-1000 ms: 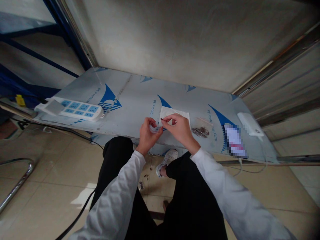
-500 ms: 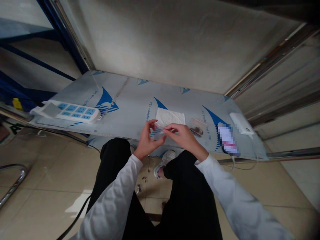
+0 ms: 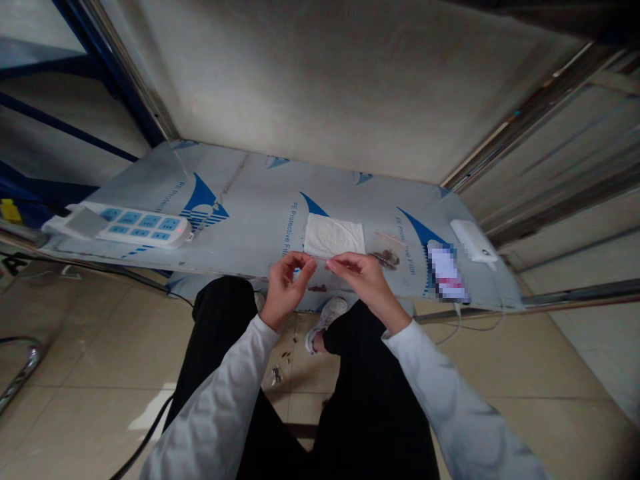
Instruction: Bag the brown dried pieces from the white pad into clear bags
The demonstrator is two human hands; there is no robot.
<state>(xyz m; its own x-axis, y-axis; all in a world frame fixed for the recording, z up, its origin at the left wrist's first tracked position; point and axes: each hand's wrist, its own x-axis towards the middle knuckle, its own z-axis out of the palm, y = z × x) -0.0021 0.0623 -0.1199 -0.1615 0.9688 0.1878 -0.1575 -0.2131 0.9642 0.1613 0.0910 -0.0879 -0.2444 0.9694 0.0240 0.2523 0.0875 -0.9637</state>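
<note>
- L hand (image 3: pixel 286 283): narrow pinch, thumb vs. fingers, on one end of the top edge of a small clear bag (image 3: pixel 319 272); nothing else seen in that hand
- R hand (image 3: pixel 367 277): same narrow pinch on the other end of the edge; hands close but apart, w/ a thin strip of bag showing btwn them
- Bag pos.: btwn & below the hands, by the front edge of the film-covered bench (image 3: pixel 240 227), nearer the person than the white cloth (image 3: pixel 336 235); can't tell if its base touches the bench; dark pcs (image 3: pixel 317 288) sit low in it, too small to ID
- Step, I'd judge: working the top edge w/ both hands; can't tell if the mouth is open or sealed, so best to check by feel 1st
- Grip tips: hold both ends at equal ht., edge straight, light tension only; thin plastic prob. creases or slips if pulled hard; slide one pinch along while the other anchors, no gaps skipped
- Tilt: mouth up, pcs at the bottom, clear of the edge; a tipped bag could spill, & this close to the bench edge pcs could drop to the floor; working over the cloth would be safer
- Elbow rm.: R side has a 2nd clear bag (image 3: pixel 393 241) w/ dark pcs, then the phone (image 3: pixel 447 273); don't sweep the R wrist that way
</note>
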